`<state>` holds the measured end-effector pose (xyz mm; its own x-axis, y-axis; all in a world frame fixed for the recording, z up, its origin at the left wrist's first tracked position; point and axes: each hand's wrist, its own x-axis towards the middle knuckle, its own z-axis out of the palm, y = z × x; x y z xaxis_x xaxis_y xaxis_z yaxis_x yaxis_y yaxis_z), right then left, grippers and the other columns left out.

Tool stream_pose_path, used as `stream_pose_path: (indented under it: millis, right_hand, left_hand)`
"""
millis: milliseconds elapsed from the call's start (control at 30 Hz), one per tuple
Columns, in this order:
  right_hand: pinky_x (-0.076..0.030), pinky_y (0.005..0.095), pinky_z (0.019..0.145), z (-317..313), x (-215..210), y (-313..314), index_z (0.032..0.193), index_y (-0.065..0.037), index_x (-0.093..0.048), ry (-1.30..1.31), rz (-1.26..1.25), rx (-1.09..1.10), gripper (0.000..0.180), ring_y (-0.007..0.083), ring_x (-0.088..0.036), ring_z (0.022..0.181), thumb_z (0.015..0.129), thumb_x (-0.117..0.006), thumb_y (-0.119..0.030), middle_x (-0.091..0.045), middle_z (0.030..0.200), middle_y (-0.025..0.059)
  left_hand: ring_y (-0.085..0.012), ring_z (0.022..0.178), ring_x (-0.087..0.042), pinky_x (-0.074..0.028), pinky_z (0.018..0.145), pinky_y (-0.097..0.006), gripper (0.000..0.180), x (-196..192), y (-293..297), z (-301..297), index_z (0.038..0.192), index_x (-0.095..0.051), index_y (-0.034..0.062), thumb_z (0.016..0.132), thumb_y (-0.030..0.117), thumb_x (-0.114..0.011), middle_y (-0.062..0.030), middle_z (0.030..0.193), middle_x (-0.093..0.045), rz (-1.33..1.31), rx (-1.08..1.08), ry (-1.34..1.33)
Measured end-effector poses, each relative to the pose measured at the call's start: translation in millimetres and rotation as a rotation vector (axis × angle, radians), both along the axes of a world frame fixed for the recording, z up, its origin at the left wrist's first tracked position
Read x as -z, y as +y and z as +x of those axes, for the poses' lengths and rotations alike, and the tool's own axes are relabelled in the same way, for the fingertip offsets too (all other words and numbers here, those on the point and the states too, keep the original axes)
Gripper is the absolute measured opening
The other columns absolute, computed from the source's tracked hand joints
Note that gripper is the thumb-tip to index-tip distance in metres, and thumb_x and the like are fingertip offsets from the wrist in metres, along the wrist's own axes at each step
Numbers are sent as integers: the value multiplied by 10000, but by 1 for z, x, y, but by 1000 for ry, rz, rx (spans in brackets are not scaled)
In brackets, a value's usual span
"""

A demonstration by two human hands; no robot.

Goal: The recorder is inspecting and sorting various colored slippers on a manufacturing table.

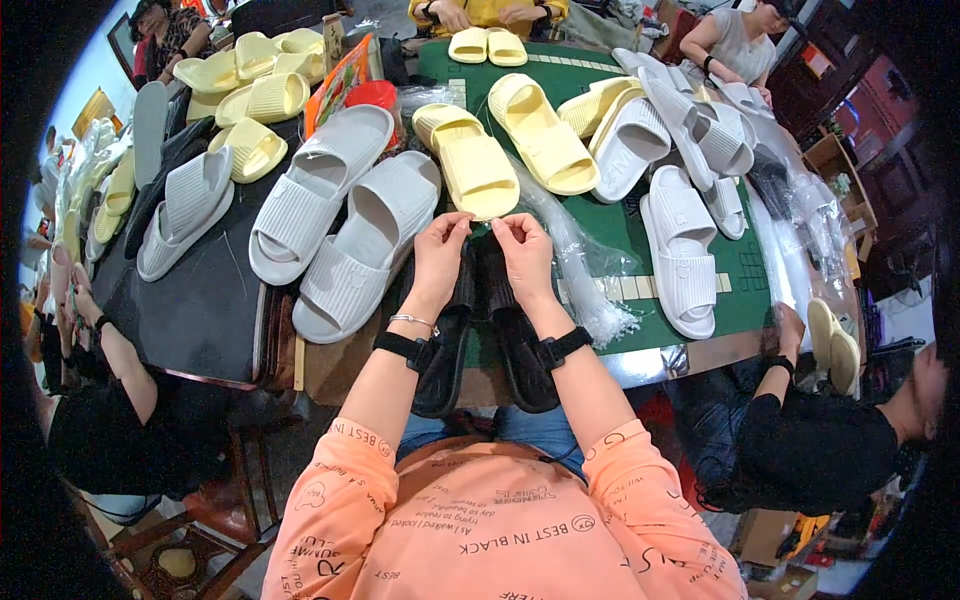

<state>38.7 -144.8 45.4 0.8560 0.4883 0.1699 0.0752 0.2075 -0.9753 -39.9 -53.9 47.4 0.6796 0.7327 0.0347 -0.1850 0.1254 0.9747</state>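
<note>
Head view: left hand [438,255] and right hand [522,252] rest on a pair of black slides [487,340] lying on the surface [200,300] edge. Fingers of both hands are pressed together, pinching something too small to identify. Just beyond the fingertips lies a yellow slide [468,160]; grey slides [345,225] sit left of them; clear plastic bags [580,265], contents indiscernible, lie right.

Clad in a salmon-orange short-sleeved shirt scattered with dark printed lettering and small round emblems, above blue denim at the lap. Bare forearms. Black strap with a small dark block on each wrist, plus a thin silver bangle just behind the strap near the left hand [440,252]. No rings visible on the right hand [524,251].
</note>
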Motion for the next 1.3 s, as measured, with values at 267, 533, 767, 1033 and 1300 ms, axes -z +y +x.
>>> stream_pose_path:
  millis: [267, 533, 767, 1033, 1300]
  right_hand:
    - [-363, 181, 537, 1, 1, 0, 770, -9, -574, -29, -51, 2, 126, 23, -417, 586, 804, -627, -118, -529, 668, -35]
    - [-379, 188, 557, 1, 2, 1, 768, -12, -575, -24, -46, -10, 134, 33, -435, 600, 806, -630, -128, -544, 680, -28]
    - [-383, 186, 562, 0, 1, 0, 771, -10, -569, -11, 0, 6, 132, 27, -445, 612, 814, -624, -122, -548, 685, -28]
    - [-389, 184, 573, -2, 0, 0, 783, -8, -572, -12, -4, -20, 115, 27, -459, 627, 812, -623, -107, -558, 706, -24]
    - [-387, 182, 580, -1, -1, 0, 784, -8, -573, -3, 11, -24, 121, 25, -456, 636, 812, -625, -114, -555, 705, -26]
  left_hand:
    - [-28, 593, -411, -324, 517, -165, 167, 0, -1, 0, 951, -599, -23, 864, 109, -544, 13, 749, -549, -53, -12, -33]
    - [-42, 591, -438, -348, 526, -170, 164, 1, 0, -1, 943, -598, -18, 867, 116, -542, -1, 734, -565, -48, 21, -49]
    - [-94, 675, -558, -430, 607, -212, 166, -4, -2, -2, 974, -549, -12, 872, 118, -531, -69, 850, -627, -93, 22, -62]
    - [-123, 676, -598, -439, 595, -217, 159, -2, -1, -1, 962, -534, -19, 846, 86, -559, -83, 836, -632, -98, 26, -70]
    - [-139, 651, -612, -448, 575, -219, 129, -7, -3, -1, 917, -534, -20, 839, 77, -565, -94, 835, -643, -109, 10, -61]
